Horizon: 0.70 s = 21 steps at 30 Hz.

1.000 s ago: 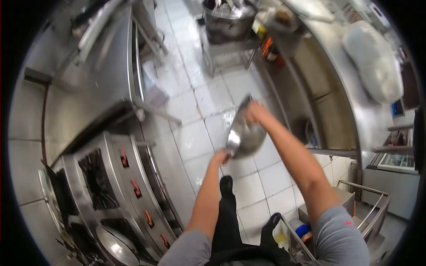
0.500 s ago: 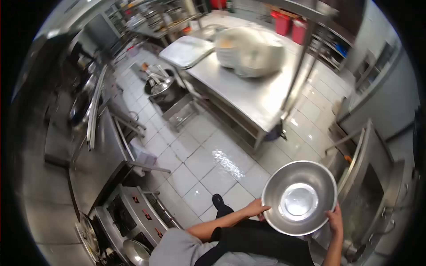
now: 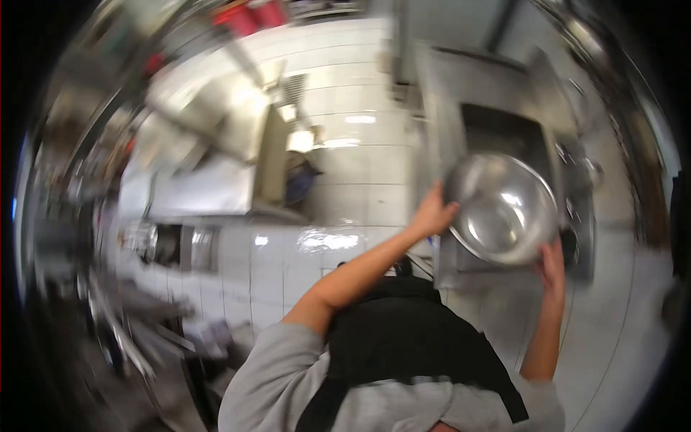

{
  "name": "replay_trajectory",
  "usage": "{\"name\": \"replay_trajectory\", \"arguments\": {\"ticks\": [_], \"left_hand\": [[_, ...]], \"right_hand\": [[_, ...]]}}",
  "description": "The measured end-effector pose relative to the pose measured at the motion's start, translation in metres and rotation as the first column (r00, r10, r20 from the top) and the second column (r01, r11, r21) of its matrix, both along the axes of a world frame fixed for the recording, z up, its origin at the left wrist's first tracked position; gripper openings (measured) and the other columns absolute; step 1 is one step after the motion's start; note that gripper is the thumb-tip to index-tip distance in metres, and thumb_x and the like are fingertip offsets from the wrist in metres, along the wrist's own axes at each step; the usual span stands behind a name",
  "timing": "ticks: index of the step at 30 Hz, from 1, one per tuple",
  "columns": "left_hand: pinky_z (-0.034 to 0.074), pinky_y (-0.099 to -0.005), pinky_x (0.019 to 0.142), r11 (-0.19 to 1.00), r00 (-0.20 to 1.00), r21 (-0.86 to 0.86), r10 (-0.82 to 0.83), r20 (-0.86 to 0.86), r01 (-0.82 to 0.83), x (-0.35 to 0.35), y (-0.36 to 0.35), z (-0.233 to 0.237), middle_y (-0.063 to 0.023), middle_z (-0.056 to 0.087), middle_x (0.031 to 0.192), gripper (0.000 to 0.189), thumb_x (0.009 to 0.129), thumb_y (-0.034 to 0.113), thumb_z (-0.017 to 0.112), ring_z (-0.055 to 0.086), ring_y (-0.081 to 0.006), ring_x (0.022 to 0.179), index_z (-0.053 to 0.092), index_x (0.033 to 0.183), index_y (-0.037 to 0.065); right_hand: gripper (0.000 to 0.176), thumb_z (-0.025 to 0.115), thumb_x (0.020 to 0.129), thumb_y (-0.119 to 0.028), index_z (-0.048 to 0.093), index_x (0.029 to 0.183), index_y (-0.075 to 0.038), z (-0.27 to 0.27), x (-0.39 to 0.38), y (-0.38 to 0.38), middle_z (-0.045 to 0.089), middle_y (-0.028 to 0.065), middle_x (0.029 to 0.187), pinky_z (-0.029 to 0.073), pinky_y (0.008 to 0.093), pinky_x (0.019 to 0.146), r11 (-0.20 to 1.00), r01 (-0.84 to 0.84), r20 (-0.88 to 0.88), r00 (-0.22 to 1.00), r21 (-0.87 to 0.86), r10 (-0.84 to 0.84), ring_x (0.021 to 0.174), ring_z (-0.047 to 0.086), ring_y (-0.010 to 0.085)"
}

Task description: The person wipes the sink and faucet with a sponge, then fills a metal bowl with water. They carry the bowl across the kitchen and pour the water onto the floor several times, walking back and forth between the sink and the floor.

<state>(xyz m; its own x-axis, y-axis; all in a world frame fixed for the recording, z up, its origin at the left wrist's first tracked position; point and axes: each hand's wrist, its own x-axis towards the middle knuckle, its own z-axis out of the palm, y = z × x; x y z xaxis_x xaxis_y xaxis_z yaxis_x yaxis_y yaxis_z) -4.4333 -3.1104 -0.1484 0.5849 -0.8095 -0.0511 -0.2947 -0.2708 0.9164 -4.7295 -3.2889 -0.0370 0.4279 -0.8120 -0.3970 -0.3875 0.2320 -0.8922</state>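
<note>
A large round stainless steel mixing bowl (image 3: 497, 216) is held out in front of me, its inside facing up toward the camera. My left hand (image 3: 435, 212) grips the rim on the left, thumb over the edge. On the lower right of the rim, my right hand (image 3: 552, 265) is closed on the bowl, its fingers partly hidden. The bowl is above the front part of a metal sink unit (image 3: 448, 108) and covers some of it. Beyond the bowl, the dark sink basin (image 3: 504, 133) is visible. Whether the bowl touches the sink is not clear.
Blurred taps (image 3: 568, 155) line the right side of the sink. A steel work table (image 3: 201, 191) stands to the left, with a dark bag-like item (image 3: 301, 180) by its end. White tiled floor (image 3: 360, 169) runs between table and sink. Red bins (image 3: 248, 18) are at the back.
My view has swung to the right, blurring the surroundings. The bowl, still in both hands, has come from over the floor beside the sink to above the sink unit.
</note>
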Motion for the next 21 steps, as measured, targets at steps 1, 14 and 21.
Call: {"name": "replay_trajectory", "arguments": {"ticks": [1,14,21], "left_hand": [[0.032,-0.0404,0.109,0.997,0.995,-0.013,-0.082,-0.058,0.081,-0.004,-0.004,0.019,-0.0352,0.035,0.138,0.083,0.085,0.034,0.061,0.037,-0.0417,0.130,0.021,0.140,-0.014],[0.045,-0.0416,0.093,0.903,0.904,0.046,-0.427,-0.014,0.428,0.085,0.004,0.034,-0.0254,0.052,0.123,0.046,0.091,0.036,0.059,0.055,-0.0375,0.111,0.057,0.116,-0.003],[0.049,-0.0374,0.087,0.885,0.892,0.107,-0.449,-0.056,0.453,0.125,-0.015,0.034,-0.0200,0.061,0.115,0.039,0.093,0.030,0.056,0.062,-0.0295,0.103,0.061,0.112,-0.004]], "right_hand": [[0.070,0.053,0.081,-0.016,0.024,0.143,-0.007,0.015,0.007,0.009,0.049,0.0154,0.124,0.058,0.0393,0.061,0.998,0.055,0.029,0.998,-0.004,-0.055,0.100,0.057,0.0270],[0.074,0.056,0.077,-0.012,0.025,0.144,-0.014,-0.030,0.084,-0.095,0.052,0.0224,0.126,0.057,0.0532,0.068,0.833,0.490,-0.252,0.798,-0.255,-0.547,0.103,0.060,0.0412],[0.068,0.054,0.074,0.004,0.038,0.139,-0.009,-0.115,0.106,-0.109,0.040,0.0290,0.136,0.035,0.0485,0.103,0.329,0.116,-0.199,0.597,-0.937,-0.777,0.123,0.041,0.0469]]}}
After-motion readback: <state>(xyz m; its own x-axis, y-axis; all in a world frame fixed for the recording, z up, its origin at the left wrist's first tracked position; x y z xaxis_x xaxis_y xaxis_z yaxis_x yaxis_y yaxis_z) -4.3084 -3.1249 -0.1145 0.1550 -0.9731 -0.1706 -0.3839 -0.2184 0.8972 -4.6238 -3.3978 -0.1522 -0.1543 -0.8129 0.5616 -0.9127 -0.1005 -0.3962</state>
